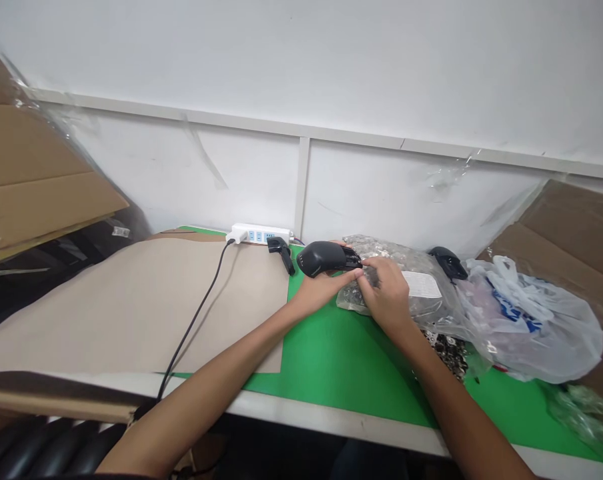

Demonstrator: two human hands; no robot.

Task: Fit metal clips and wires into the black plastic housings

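Observation:
A black, rounded plastic housing (324,259) is held above the green tabletop, its slotted, hollow end facing right. My left hand (319,290) grips this housing from below, with the thumb along its near side. At the slotted end, my right hand (385,290) has thumb and index finger pinched together, touching or very near the housing's tip. Whatever sits between those fingertips is too small to make out. Just behind my right hand lies a clear plastic bag (351,300) full of small grey parts, with a white label.
A white power strip (256,233) with a black cable stands against the wall, a small black angled piece (281,255) before it. Brown cardboard (131,307) covers the left. Rightward are loose metal parts (449,353), a black housing (449,262) and a white plastic bag (556,333).

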